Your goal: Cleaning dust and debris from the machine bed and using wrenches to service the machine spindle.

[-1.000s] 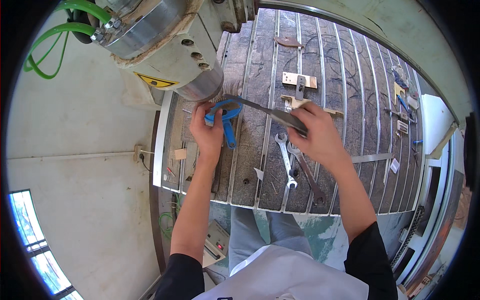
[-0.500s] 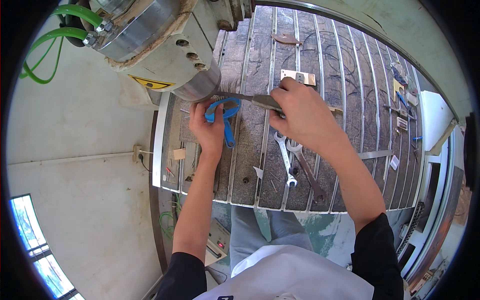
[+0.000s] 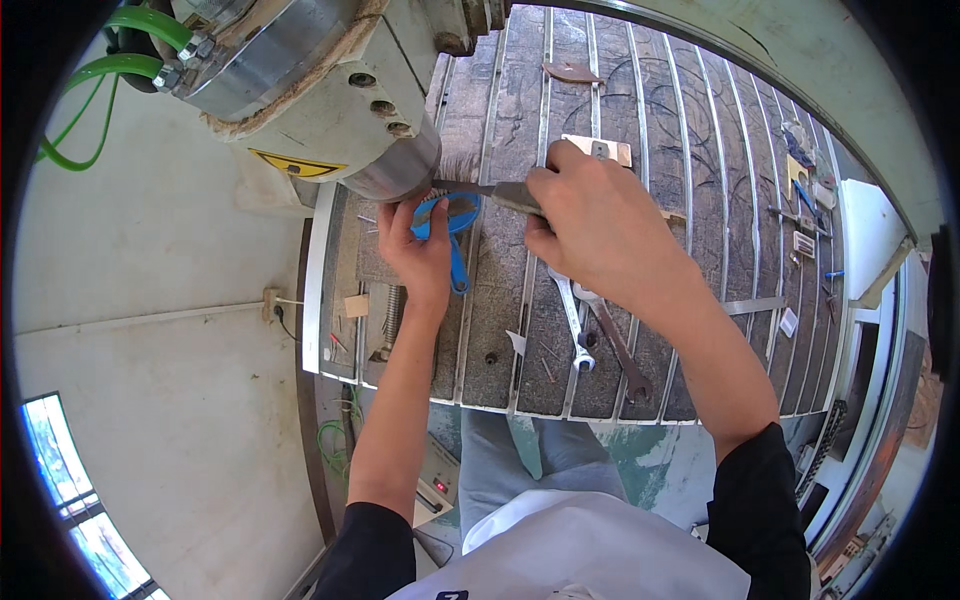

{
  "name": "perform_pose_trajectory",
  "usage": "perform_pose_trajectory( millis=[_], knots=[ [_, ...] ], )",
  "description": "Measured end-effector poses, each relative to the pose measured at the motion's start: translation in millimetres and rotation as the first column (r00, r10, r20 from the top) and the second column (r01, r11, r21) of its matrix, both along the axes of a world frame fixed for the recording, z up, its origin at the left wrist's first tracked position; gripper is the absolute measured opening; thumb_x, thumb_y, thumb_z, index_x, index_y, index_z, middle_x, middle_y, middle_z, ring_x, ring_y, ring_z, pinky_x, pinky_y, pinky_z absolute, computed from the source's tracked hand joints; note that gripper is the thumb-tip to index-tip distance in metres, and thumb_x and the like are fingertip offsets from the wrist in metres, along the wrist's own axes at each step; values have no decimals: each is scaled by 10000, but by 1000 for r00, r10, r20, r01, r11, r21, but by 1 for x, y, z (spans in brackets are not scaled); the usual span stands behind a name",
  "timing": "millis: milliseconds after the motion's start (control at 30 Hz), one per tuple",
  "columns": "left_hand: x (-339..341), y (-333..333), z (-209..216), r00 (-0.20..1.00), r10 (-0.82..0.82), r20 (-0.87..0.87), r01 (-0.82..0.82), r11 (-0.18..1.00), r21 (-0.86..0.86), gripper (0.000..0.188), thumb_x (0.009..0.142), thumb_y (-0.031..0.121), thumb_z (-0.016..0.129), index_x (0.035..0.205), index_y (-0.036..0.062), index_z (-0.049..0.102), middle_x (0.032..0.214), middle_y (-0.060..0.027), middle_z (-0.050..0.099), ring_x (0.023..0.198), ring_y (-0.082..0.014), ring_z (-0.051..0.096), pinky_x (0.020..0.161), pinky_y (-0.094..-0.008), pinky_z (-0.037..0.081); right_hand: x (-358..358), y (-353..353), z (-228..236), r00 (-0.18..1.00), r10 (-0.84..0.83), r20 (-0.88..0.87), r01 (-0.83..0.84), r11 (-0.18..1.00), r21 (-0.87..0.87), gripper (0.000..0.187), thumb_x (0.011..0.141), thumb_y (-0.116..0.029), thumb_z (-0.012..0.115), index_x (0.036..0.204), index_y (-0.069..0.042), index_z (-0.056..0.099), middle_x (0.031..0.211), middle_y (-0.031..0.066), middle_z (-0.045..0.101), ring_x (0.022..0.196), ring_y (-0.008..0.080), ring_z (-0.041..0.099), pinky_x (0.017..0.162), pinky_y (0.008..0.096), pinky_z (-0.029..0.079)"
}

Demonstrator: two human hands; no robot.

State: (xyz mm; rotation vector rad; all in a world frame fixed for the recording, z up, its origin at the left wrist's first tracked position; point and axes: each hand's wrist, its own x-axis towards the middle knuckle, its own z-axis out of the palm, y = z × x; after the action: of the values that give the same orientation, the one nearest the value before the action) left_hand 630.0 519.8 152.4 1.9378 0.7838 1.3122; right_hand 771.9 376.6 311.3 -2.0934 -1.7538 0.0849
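Note:
My left hand (image 3: 415, 250) is raised beneath the steel nose (image 3: 400, 170) of a machine spindle, its fingers closed. Between thumb and fingers it grips a blue plastic piece (image 3: 461, 222) with an oval rim and a short handle. Coming in from the right, my right hand (image 3: 605, 225) is wrapped around a hand tool's dark handle (image 3: 517, 197). That tool's thin dark blade (image 3: 462, 187) points left and reaches the spindle's lower end, just above the blue piece. Whether the tip touches the spindle is hidden. Bristles (image 3: 460, 165) show behind the blade.
The slotted machine bed (image 3: 495, 300) carries two open-end wrenches (image 3: 578, 335), (image 3: 620, 350) below my right hand. Beyond that hand lies a tan plate (image 3: 618, 152). A coiled spring (image 3: 392, 315) and a small wooden block (image 3: 356, 307) sit by my left forearm. Small tools lie along the right side.
My right hand and the tool have shifted slightly left and up, bringing the blade closer in to the spindle. My left hand stays nearly in place with the blue piece.

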Motion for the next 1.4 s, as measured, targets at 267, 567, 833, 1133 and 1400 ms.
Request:
perform_pose_trajectory(
  millis=[267, 567, 833, 1133, 1400],
  knots=[
    [22, -4, 0, 984, 174, 37, -173, 985, -29, 199, 739, -46, 705, 935, -11, 702, 1011, -115, 592, 935, -244, 585, 822, -340, 446, -5, 10, 16, 999, 42, 7, -42, 999, -32, 203, 733, -117, 671, 819, 59, 619, 831, 196, 577, 744, 374, 625, 668, 428, 514],
    [11, 7, 10, 980, 200, -23, -201, 976, -89, 158, 741, -21, 704, 899, -21, 709, 925, -131, 641, 847, -241, 610, 766, -336, 448, 7, -54, -27, 738, -366, -567, 487, 870, 72, 256, 811, -211, 679, 851, 37, 632, 780, 204, 636, 642, 336, 627, 608, 377, 498],
    [25, 2, 15, 950, 302, -84, -302, 953, 7, 181, 689, 0, 734, 866, -23, 701, 876, -185, 641, 820, -325, 611, 738, -384, 463, -40, -100, -203, 836, -524, -160, 275, 654, -705, 330, 746, -321, 724, 793, 3, 679, 852, 220, 655, 852, 362, 654, 744, 448, 523],
    [20, -5, 22, 962, 270, -38, -271, 963, -11, 180, 707, 29, 730, 873, -29, 698, 852, -170, 668, 807, -292, 629, 728, -363, 457, -43, -111, -211, 828, -542, -144, 357, 707, -610, 231, 668, -211, 697, 792, -16, 688, 849, 217, 651, 808, 370, 648, 727, 454, 520],
    [23, -3, 19, 977, 209, 38, -200, 965, -169, 195, 686, -41, 713, 879, -12, 704, 910, -153, 667, 846, -286, 637, 757, -358, 468, -23, -116, -158, 334, -357, -872, 475, 863, -172, 148, 848, -119, 627, 877, 20, 588, 696, 127, 585, 602, 195, 604, 566, 321, 472]
  ],
)
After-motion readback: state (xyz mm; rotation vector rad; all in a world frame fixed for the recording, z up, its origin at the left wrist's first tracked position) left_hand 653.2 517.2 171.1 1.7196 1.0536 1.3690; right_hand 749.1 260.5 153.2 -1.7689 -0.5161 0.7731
